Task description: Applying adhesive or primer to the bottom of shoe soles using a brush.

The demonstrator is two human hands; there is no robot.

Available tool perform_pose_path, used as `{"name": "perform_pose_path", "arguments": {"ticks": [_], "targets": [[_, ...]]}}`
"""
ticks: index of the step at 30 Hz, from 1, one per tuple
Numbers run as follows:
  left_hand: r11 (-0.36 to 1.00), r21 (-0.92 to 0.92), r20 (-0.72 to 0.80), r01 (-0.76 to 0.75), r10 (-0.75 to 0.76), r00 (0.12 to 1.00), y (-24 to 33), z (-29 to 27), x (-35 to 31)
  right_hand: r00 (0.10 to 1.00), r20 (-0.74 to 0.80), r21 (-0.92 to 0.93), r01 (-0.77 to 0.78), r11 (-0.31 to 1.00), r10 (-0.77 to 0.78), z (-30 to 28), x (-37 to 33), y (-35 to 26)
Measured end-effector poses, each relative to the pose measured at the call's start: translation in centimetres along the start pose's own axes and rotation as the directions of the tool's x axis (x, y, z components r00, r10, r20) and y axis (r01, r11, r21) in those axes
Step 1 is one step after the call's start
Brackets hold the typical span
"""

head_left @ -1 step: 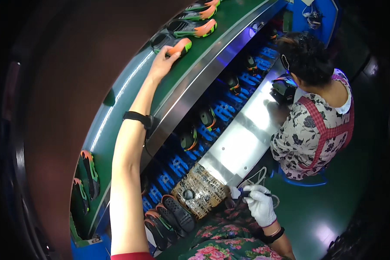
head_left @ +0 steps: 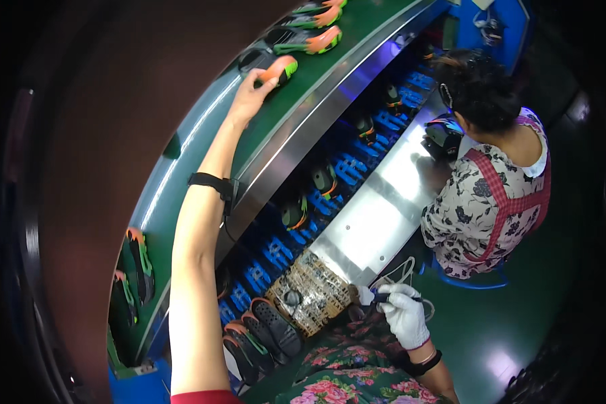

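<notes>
My bare left hand (head_left: 248,101) reaches up to the far belt, thumb and fingers closed on the orange toe of a dark shoe (head_left: 281,69) with bright green trim. The shoe's rear part lies beyond my fingers. My right hand (head_left: 405,318), in a white glove, holds a brush (head_left: 381,297) with a dark blue handle, a pale metal band and brown bristles. Its tip points left, beside the corner of a tape-covered board (head_left: 316,286). A small dark round piece (head_left: 292,298) sits on that board.
More orange-toed shoes (head_left: 323,40) line the green belt (head_left: 303,87), with others (head_left: 140,262) at its left end. Blue holders (head_left: 276,252) carry shoes below its metal edge. Dark clogs (head_left: 276,326) stand near my lap. A seated co-worker (head_left: 488,182) handles a shoe at right.
The shoe in my left hand has shifted up slightly. My right hand and the brush have barely moved. Shoes farther up the belt sit slightly more to the right.
</notes>
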State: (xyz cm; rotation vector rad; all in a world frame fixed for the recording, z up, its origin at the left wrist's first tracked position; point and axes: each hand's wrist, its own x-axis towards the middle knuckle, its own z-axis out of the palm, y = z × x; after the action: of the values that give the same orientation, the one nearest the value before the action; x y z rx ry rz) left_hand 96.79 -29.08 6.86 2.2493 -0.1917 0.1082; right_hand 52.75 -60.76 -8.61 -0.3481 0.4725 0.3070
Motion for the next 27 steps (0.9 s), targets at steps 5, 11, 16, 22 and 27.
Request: {"name": "perform_pose_path", "arguments": {"ticks": [5,11,16,22,27], "targets": [[0.481,-0.876,-0.076,-0.023,-0.091,0.993,1.0,-6.2,-10.1,0.998,0.066,-0.034,0.003,0.999,-0.001,1.1,0.4,0.3],[0.542,-0.831,-0.359,-0.124,-0.353,0.864,0.7,-11.6,-29.8,0.984,0.126,-0.110,-0.114,0.987,0.128,1.8,1.6,2.2],[0.938,-0.261,-0.676,0.227,-0.346,0.650,-2.7,-13.4,-40.8,0.931,0.179,-0.228,-0.276,0.934,0.319,4.1,1.2,5.2],[0.957,-0.255,-0.695,0.137,-0.280,0.662,-1.3,-13.3,-42.7,0.920,0.160,-0.311,-0.298,0.902,0.359,5.2,0.1,7.9],[0.806,0.455,-0.776,0.378,0.150,0.613,-2.6,-19.0,-47.7,0.931,0.143,-0.285,-0.285,0.915,0.335,4.0,-0.7,8.1]]}}
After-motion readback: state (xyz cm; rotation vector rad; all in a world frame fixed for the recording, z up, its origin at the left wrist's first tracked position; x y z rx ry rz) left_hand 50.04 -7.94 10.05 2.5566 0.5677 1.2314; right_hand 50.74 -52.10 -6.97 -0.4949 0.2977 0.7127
